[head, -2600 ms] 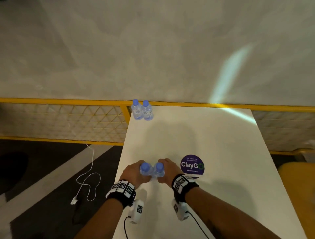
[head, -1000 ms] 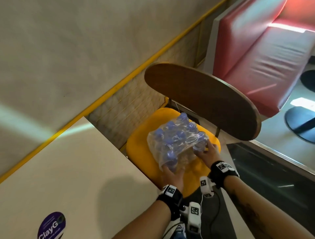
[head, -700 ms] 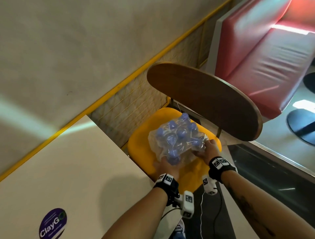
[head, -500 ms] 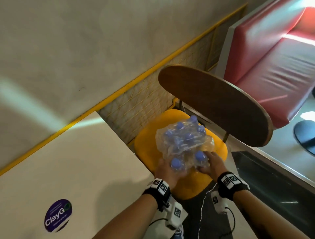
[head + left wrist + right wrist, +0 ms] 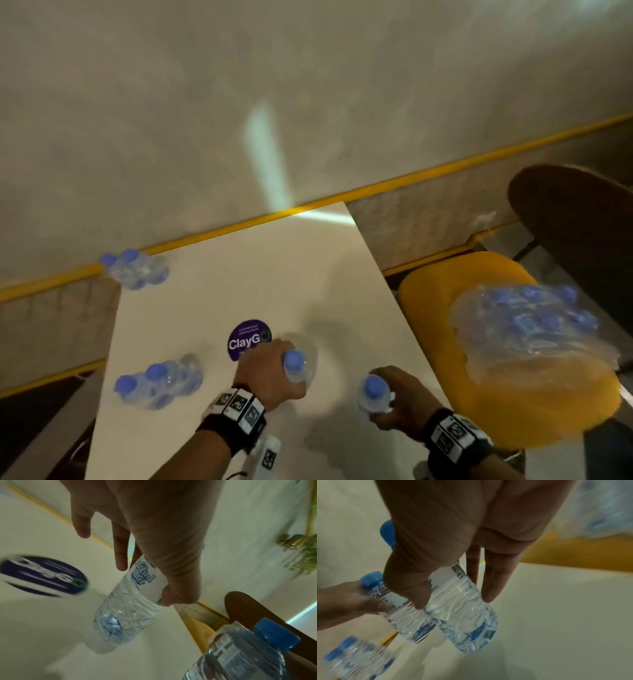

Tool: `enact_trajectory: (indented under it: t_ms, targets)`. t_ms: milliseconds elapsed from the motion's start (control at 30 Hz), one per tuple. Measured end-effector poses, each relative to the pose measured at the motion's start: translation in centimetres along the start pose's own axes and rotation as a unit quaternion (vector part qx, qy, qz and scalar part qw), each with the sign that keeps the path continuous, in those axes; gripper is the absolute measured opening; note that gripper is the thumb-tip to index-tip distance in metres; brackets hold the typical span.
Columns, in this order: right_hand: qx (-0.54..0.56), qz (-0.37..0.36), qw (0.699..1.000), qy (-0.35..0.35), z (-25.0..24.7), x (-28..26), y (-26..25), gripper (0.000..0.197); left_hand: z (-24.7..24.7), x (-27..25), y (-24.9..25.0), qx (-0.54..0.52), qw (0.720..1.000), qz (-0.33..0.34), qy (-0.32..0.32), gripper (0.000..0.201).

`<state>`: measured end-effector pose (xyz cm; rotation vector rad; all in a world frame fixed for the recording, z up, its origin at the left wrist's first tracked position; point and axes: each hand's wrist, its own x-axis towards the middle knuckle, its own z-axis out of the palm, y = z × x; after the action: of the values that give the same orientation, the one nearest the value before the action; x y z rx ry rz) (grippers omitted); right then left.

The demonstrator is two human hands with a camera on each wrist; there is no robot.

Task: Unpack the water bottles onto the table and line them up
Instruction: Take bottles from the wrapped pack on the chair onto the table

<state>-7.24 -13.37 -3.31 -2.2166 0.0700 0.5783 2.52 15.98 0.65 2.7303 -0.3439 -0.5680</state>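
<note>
Head view: we have swung back from the pack point(image 5: 534, 329) at 3 o'clock; left hand point(image 5: 270, 373) and right hand point(image 5: 394, 399) each grasp a bottle over the tabletop point(image 5: 274, 274), so another pair awaits lining up. Left wrist view: the left bottle point(image 5: 126, 608) hangs clear of the surface. Right wrist view: so does the right bottle point(image 5: 464, 615).

Blue-capped clear bottles point(image 5: 158, 384), yellow chair point(image 5: 455, 284)

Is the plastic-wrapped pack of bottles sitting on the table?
No, the wrapped pack rests on the yellow chair seat beside the table.
</note>
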Motion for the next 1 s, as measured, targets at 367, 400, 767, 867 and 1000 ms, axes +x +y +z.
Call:
enact_trajectory:
  t_ms: [367,400,767,867,1000]
  targets:
    - [-0.088,-0.097,0.99,-0.05,12.5,13.1,-17.9,0.057,-8.5,-2.0,-16.1,0.121,0.99,-0.075,-0.024,0.055]
    - [-0.098,-0.095,0.99,-0.047,13.2,14.0,-18.8,0.058,-8.6,-1.9,-16.9,0.117,0.99,-0.078,-0.032,0.058]
    - [-0.134,-0.095,0.986,-0.018,17.4,18.4,-22.5,0.05,-7.4,-0.8,-21.0,0.083,0.993,-0.063,-0.056,0.056]
    - [-0.119,-0.107,0.987,-0.015,17.3,18.5,-22.5,0.05,-7.1,-0.5,-21.3,0.09,0.993,-0.059,-0.049,0.056]
    - [-0.104,-0.108,0.988,-0.03,17.2,18.6,-22.1,0.055,-7.1,-0.4,-21.0,0.103,0.992,-0.047,-0.06,0.055]
